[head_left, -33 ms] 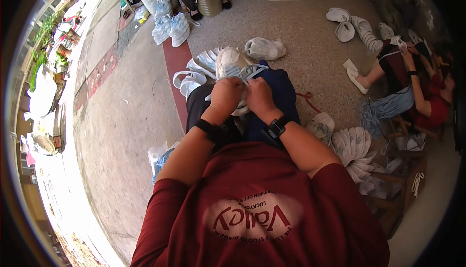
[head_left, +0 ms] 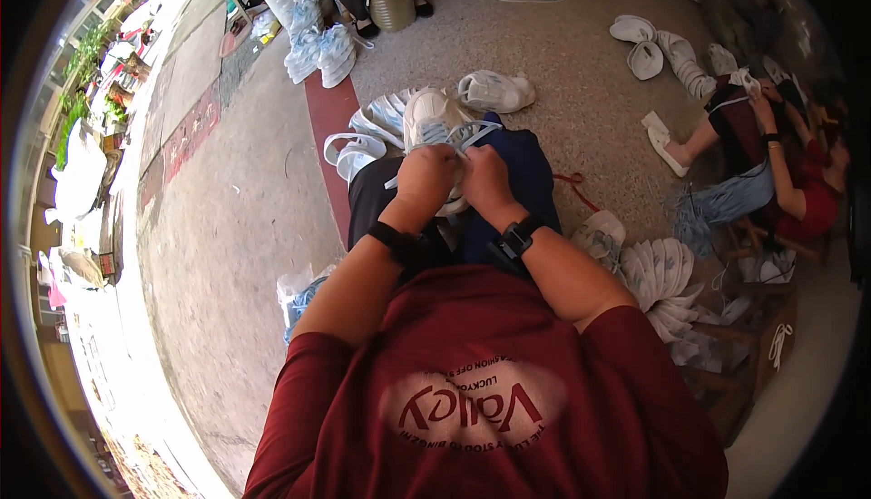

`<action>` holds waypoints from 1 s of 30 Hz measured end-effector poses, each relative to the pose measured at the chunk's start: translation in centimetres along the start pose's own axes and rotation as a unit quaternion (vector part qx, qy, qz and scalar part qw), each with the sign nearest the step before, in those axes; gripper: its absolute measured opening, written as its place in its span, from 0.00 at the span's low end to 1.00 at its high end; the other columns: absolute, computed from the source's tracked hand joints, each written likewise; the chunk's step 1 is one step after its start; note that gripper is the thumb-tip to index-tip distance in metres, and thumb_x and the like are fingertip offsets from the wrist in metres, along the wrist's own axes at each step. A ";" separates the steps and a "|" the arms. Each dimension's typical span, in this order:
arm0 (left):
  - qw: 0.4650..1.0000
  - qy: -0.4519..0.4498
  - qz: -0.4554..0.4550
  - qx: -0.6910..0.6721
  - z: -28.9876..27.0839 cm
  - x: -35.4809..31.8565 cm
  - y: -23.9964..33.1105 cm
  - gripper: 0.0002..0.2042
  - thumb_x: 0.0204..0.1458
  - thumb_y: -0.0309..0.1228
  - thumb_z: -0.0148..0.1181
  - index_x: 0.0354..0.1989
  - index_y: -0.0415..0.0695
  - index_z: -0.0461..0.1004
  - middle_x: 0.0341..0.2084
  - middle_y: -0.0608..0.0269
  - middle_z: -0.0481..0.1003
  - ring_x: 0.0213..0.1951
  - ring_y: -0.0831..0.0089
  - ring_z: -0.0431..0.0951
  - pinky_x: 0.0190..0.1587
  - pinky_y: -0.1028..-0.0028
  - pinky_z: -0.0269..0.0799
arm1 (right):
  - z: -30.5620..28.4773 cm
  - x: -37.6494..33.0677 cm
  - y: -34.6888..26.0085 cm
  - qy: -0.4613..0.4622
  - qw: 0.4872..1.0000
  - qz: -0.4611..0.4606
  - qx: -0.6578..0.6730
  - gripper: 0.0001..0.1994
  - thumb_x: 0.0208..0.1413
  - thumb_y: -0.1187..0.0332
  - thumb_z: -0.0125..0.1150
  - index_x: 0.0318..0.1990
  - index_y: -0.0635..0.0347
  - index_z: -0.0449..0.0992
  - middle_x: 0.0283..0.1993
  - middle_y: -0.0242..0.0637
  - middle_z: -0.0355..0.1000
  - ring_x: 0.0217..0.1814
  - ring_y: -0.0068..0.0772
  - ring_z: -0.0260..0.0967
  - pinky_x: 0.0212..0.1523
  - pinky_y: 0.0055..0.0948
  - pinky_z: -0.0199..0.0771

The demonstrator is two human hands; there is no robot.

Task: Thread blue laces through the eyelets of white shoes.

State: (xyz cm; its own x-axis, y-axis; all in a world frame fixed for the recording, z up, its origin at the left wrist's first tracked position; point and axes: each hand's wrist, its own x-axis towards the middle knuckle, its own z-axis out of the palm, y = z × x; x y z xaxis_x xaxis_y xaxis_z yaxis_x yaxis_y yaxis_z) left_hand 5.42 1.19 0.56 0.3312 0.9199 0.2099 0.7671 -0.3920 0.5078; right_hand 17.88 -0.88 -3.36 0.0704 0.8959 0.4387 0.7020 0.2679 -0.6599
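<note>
A white shoe [head_left: 430, 114] with light blue laces [head_left: 478, 130] rests on my lap, its toe pointing away from me. My left hand [head_left: 425, 178] and my right hand [head_left: 486, 181] are pressed close together over the near end of the shoe, fingers closed on the shoe and its laces. Each wrist carries a black band or watch. A dark blue cloth [head_left: 535, 172] covers my right thigh under the shoe. My fingertips are hidden between the two hands.
Another white shoe [head_left: 495, 91] lies on the ground beyond my knees. White shoe uppers are fanned out on the right [head_left: 662, 277] and left [head_left: 358, 150]. A seated person [head_left: 780, 163] works at the right. Stacked shoes [head_left: 318, 45] stand far left.
</note>
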 end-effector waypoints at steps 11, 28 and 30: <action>0.994 -0.072 -0.042 0.066 -5.3 -4.3 -3.0 0.08 0.43 0.29 0.51 0.21 0.41 0.75 0.21 0.48 0.74 0.27 0.53 0.77 0.30 0.61 0.73 | -0.7 0.3 -0.3 -0.006 0.989 0.117 0.087 0.06 0.41 0.71 0.59 0.20 0.65 0.72 0.22 0.51 0.69 0.28 0.54 0.68 0.29 0.42 0.67; 0.695 0.188 -0.289 -0.631 -5.3 -7.1 -10.8 0.05 0.50 0.28 0.58 0.29 0.40 0.73 0.20 0.70 0.71 0.21 0.83 0.69 0.23 0.84 0.64 | 0.8 0.7 -4.2 -0.127 0.980 -0.145 -0.039 0.03 0.45 0.74 0.53 0.28 0.63 0.72 0.27 0.46 0.69 0.33 0.50 0.66 0.35 0.42 0.66; 0.811 0.113 -0.270 -0.506 -4.4 -6.4 -10.2 0.05 0.50 0.28 0.58 0.28 0.40 0.74 0.20 0.71 0.71 0.21 0.84 0.69 0.23 0.84 0.63 | 0.7 0.7 -4.2 -0.139 0.977 -0.149 -0.071 0.03 0.45 0.76 0.54 0.29 0.63 0.73 0.28 0.45 0.70 0.33 0.50 0.67 0.35 0.40 0.67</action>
State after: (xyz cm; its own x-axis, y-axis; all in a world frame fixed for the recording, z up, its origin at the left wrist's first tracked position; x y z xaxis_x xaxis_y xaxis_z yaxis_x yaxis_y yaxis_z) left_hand -6.89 -0.68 -2.29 -0.0994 0.9781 -0.1831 -0.1157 0.1714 0.9784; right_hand 14.53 -1.09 -0.70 -0.3324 0.8528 0.4029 0.7547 0.4967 -0.4287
